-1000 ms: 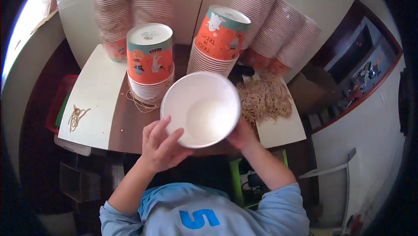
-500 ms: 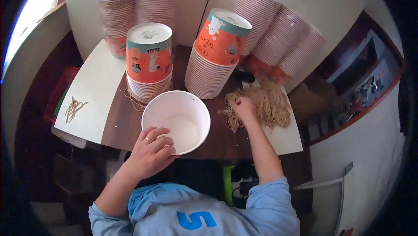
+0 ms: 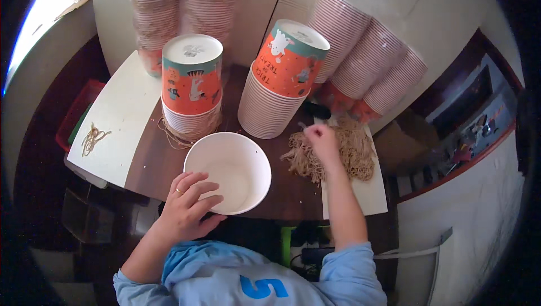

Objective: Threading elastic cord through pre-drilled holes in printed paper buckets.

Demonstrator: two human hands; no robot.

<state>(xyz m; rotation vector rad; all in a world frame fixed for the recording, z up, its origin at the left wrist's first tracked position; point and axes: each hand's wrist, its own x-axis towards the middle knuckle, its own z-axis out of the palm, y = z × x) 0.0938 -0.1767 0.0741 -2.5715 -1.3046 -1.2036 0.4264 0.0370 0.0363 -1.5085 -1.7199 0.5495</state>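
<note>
A white paper tub [image 3: 251, 162] stands open side up at the table's near edge. My left hand [image 3: 189, 204] straddles its near left rim, fingers spread loosely over the inside and thumb outside. Just above a heap of thin tan loops [image 3: 355, 156], resembling rubber bands, my right hand [image 3: 321, 139] is closed in a pinch; what it holds, if anything, is unclear. Behind the white tub, two upside-down stacks of printed orange-and-green paper tubs stand: the left stack [image 3: 193, 89] has tan loops round its base, the right stack [image 3: 282, 83] leans slightly.
Several tall tub stacks in clear plastic stand at the back left [image 3: 158, 18] and back right [image 3: 369, 55]. A few loose tan loops [image 3: 93, 138] lie on the table's white left part. A dark object [image 3: 316, 109] sits behind the heap. A red crate [image 3: 79, 111] is beyond the left edge.
My right hand has risen slightly from the heap, its fingers still pinched. The fingers of my left hand have spread at the tub's rim. The whole view has shifted a little.
</note>
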